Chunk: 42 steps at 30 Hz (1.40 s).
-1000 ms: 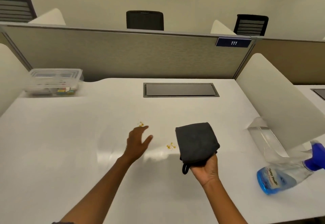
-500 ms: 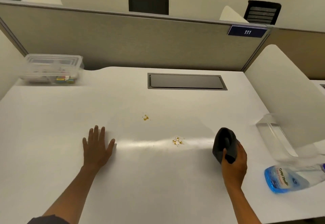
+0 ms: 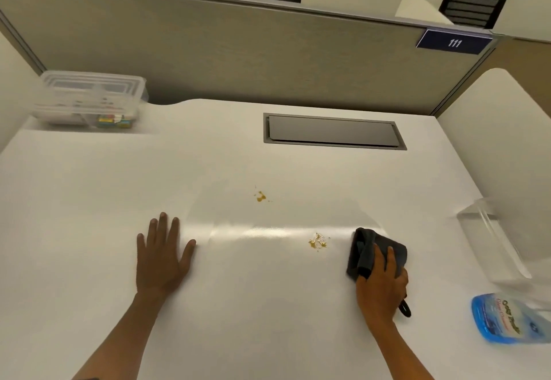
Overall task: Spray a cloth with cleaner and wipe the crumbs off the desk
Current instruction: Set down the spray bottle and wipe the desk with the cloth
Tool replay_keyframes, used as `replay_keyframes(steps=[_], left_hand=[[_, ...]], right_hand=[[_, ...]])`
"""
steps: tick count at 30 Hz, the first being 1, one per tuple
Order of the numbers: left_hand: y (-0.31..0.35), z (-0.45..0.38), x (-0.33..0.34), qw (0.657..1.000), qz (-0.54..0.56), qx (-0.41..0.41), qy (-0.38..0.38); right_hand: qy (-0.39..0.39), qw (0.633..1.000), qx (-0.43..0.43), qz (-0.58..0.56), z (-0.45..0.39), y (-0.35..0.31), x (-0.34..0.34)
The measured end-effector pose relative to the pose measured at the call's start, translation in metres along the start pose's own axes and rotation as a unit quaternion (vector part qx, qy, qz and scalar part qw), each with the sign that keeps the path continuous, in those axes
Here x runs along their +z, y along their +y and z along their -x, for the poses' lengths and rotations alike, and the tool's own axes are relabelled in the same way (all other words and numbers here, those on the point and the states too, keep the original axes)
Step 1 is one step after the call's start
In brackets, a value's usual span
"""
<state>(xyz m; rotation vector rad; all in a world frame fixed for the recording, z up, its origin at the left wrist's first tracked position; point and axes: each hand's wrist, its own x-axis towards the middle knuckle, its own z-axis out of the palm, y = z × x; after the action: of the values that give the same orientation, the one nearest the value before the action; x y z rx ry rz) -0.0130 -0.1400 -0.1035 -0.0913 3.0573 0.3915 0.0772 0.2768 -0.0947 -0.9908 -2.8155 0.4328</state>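
Note:
My right hand point(image 3: 380, 285) presses a bunched dark grey cloth point(image 3: 365, 250) onto the white desk point(image 3: 89, 215), fingers curled over it. Just left of the cloth lies a small pile of yellow crumbs point(image 3: 318, 241); a second, smaller patch of crumbs point(image 3: 261, 196) sits farther back toward the middle. My left hand point(image 3: 162, 253) rests flat on the desk, fingers spread, holding nothing. A blue cleaner bottle point(image 3: 507, 321) lies on its side at the right edge, partly cut off by the frame.
A clear plastic box point(image 3: 89, 99) with small items stands at the back left. A grey cable hatch point(image 3: 334, 131) is set into the desk at the back. Partition walls point(image 3: 238, 51) close the back and right side, where a clear bracket point(image 3: 495, 239) stands.
My right hand turned over and brought the cloth down onto the desk beside the nearer crumbs. My left hand moved left and settled flat on the surface.

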Motion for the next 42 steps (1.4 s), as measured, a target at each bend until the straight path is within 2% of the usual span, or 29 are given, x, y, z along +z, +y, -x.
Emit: replay_keyframes(steps=[4,9,13,17,25,29,34,38,42], left_hand=[[-0.003,-0.001,0.002,1.0,0.004,0.001,0.005],[-0.005,-0.001,0.004,1.0,0.016,-0.002,0.004],[-0.008,-0.004,0.004,1.0,0.024,0.001,-0.002],[-0.01,-0.004,0.004,0.999,0.045,-0.001,0.0],[-0.008,-0.008,0.005,0.997,0.076,-0.034,-0.005],[-0.004,-0.008,0.003,0.996,0.085,-0.037,-0.001],[-0.004,-0.008,0.003,0.997,0.07,-0.029,0.0],[-0.014,-0.011,0.007,0.996,0.083,-0.02,0.009],[-0.029,-0.015,0.011,0.996,0.089,-0.008,0.011]], right_hand=[[-0.024,0.999,-0.033,0.004,-0.009,-0.055,0.013],[-0.07,0.985,-0.155,-0.008,0.014,-0.142,0.036],[-0.133,0.959,-0.249,-0.03,0.058,-0.189,0.052],[-0.182,0.928,-0.325,-0.005,0.098,-0.198,0.057],[-0.162,0.915,-0.368,0.035,0.111,-0.159,0.056],[-0.127,0.933,-0.336,0.03,0.083,-0.133,0.049],[-0.029,0.977,-0.209,0.037,0.013,-0.081,0.028],[-0.035,0.992,-0.087,0.079,-0.046,-0.028,0.014],[-0.036,0.994,-0.042,0.093,-0.085,-0.007,0.008]])
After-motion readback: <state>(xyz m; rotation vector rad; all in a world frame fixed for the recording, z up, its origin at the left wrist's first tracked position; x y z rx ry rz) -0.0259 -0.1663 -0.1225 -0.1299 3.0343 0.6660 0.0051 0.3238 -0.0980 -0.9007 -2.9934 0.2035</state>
